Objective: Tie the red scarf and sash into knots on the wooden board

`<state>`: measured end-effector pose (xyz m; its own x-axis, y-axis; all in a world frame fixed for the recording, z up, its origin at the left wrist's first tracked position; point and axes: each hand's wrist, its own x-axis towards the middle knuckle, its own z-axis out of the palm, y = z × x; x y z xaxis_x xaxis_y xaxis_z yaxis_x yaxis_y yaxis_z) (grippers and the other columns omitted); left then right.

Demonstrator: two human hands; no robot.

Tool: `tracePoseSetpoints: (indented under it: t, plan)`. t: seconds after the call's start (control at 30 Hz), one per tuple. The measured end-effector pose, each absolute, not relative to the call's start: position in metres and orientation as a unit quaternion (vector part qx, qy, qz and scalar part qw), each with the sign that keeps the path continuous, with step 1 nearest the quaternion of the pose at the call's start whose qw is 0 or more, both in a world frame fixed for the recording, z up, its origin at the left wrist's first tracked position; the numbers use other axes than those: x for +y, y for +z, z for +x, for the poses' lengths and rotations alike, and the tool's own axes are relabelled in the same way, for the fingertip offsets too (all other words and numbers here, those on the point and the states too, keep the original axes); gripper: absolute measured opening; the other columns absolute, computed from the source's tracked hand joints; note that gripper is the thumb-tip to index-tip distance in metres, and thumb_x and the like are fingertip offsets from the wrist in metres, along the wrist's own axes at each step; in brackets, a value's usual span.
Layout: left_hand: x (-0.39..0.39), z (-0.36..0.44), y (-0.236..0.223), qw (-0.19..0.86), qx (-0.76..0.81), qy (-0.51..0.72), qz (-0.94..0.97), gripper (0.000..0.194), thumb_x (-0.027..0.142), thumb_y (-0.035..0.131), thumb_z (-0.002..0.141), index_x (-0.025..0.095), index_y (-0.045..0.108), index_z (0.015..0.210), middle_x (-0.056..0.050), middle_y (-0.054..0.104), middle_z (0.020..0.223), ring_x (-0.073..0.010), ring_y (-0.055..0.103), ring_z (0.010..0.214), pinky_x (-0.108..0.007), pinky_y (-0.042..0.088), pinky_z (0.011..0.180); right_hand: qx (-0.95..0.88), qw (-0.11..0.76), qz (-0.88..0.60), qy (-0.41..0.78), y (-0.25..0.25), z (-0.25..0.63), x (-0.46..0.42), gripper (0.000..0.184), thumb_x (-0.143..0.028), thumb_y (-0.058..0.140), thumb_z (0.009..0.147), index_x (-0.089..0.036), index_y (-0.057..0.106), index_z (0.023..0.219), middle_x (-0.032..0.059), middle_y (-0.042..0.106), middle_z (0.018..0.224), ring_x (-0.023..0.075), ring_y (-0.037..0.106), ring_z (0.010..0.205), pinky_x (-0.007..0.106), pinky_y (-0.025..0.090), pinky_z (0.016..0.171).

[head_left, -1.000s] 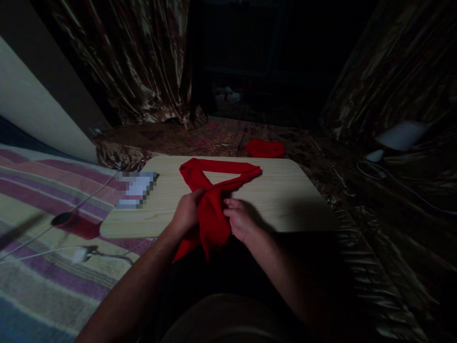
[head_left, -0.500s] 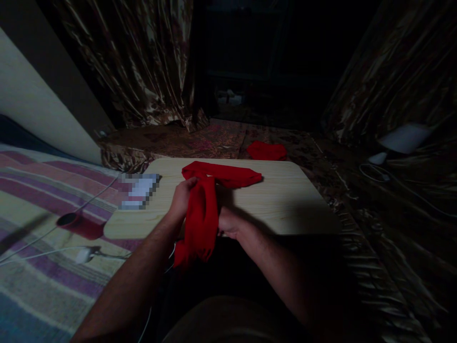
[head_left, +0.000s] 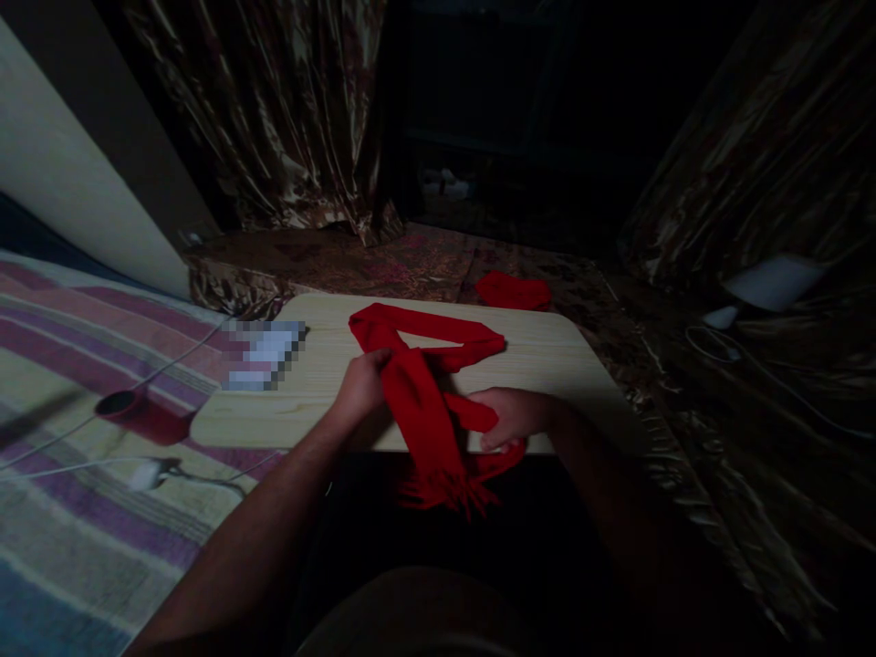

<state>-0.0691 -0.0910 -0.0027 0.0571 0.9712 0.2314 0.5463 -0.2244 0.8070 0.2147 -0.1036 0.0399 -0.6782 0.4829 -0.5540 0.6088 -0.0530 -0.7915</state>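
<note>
A red fringed scarf (head_left: pixel 424 401) lies folded into a loop on a light wooden board (head_left: pixel 568 360). Its fringed ends hang over the board's near edge. My left hand (head_left: pixel 361 388) is closed on the scarf where the two strands cross. My right hand (head_left: pixel 513 418) grips the lower strand near the board's front edge, fingers curled round the cloth. A second red cloth (head_left: pixel 513 290) lies beyond the board's far edge.
A blurred white item (head_left: pixel 264 354) sits on the board's left corner. On the striped blanket (head_left: pixel 61 474) at left lie a dark red cup-like object (head_left: pixel 140 418) and white cables (head_left: pixel 82 465). Shiny patterned curtains hang behind and at right; a white object (head_left: pixel 770 278) rests at right.
My right hand came out from under the scarf and moved right, pulling a strand toward the board's front edge. The scarf ends shifted right and the loop opened again. My left hand stayed put.
</note>
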Motion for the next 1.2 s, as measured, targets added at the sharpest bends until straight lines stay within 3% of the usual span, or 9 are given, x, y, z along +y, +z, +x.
tracePoseSetpoints:
  t: [0.23,0.33,0.43,0.53,0.63,0.73,0.87,1.03,1.2]
  plan:
    - [-0.116,-0.058,-0.007,0.228,0.583,0.315,0.714,0.019,0.026,0.058,0.084,0.018,0.073,0.092,-0.009,0.077,0.087,-0.0250,0.070,0.077,-0.030,0.048,0.069,0.807,0.104,0.561,-0.154,0.108,0.270,-0.088,0.013,-0.010,0.069,0.066,-0.021,0.070,0.073,0.0027,0.068,0.073,0.0177,0.062,0.068,0.027,0.044,0.062]
    - [-0.121,-0.049,-0.014,0.150,0.548,0.296,0.768,0.020,0.028,0.058,0.087,0.017,0.073,0.095,-0.013,0.074,0.096,-0.0264,0.068,0.086,-0.035,0.050,0.078,0.804,-0.059,0.586,0.075,0.123,0.266,-0.097,0.011,-0.013,0.067,0.072,-0.021,0.072,0.077,0.0094,0.069,0.086,0.0267,0.063,0.090,0.038,0.048,0.080]
    - [-0.123,-0.042,-0.025,0.113,0.479,0.326,0.808,0.028,0.035,0.067,0.082,0.017,0.071,0.104,-0.017,0.068,0.120,-0.0308,0.063,0.108,-0.042,0.050,0.093,0.730,-0.283,0.580,0.227,0.131,0.238,-0.092,0.027,-0.014,0.059,0.080,-0.019,0.073,0.102,0.0150,0.063,0.113,0.0345,0.055,0.116,0.052,0.045,0.097]
    - [-0.123,-0.039,-0.033,0.163,0.450,0.307,0.823,0.040,0.040,0.067,0.083,0.017,0.063,0.115,-0.017,0.067,0.121,-0.0307,0.063,0.109,-0.046,0.049,0.097,0.689,-0.441,0.546,0.182,0.132,0.183,-0.049,0.045,-0.015,0.044,0.091,-0.021,0.064,0.131,0.0130,0.053,0.132,0.0330,0.050,0.127,0.054,0.043,0.105]
    - [-0.124,-0.037,-0.036,0.175,0.455,0.279,0.828,0.047,0.039,0.059,0.089,0.017,0.055,0.130,-0.018,0.065,0.127,-0.0313,0.061,0.116,-0.050,0.045,0.106,0.747,-0.487,0.445,0.084,0.122,0.110,0.016,0.056,-0.015,0.037,0.097,-0.029,0.044,0.151,0.0045,0.037,0.153,0.0317,0.033,0.146,0.053,0.038,0.115]
    - [-0.127,-0.037,-0.035,0.149,0.438,0.254,0.849,0.053,0.038,0.062,0.085,0.019,0.053,0.133,-0.018,0.060,0.139,-0.0333,0.055,0.130,-0.054,0.032,0.118,0.832,-0.345,0.434,0.006,0.098,0.046,0.060,0.070,-0.007,0.045,0.092,-0.032,0.036,0.156,0.0008,0.028,0.164,0.0272,0.024,0.153,0.050,0.034,0.121]
    - [-0.132,-0.038,-0.033,0.142,0.399,0.236,0.874,0.063,0.040,0.068,0.078,0.021,0.052,0.136,-0.015,0.056,0.146,-0.0332,0.048,0.137,-0.052,0.029,0.120,0.881,-0.113,0.455,-0.061,0.054,0.012,0.066,0.080,-0.003,0.061,0.081,-0.022,0.039,0.156,0.0137,0.029,0.166,0.0296,0.041,0.146,0.045,0.039,0.117]
    - [-0.136,-0.042,-0.030,0.135,0.404,0.199,0.883,0.057,0.037,0.067,0.077,0.020,0.056,0.130,-0.015,0.060,0.138,-0.0343,0.049,0.132,-0.051,0.031,0.117,0.883,-0.099,0.455,-0.068,0.025,0.048,0.050,0.055,-0.017,0.064,0.087,-0.008,0.057,0.141,0.0200,0.052,0.150,0.0266,0.053,0.136,0.034,0.041,0.114]
    - [-0.126,-0.044,-0.028,0.168,0.394,0.181,0.885,0.048,0.031,0.065,0.076,0.021,0.059,0.123,-0.014,0.064,0.129,-0.0341,0.054,0.125,-0.051,0.036,0.113,0.864,-0.193,0.458,-0.078,0.022,0.117,0.013,0.039,-0.023,0.061,0.092,-0.011,0.067,0.128,0.0152,0.067,0.132,0.0235,0.061,0.123,0.034,0.043,0.111]
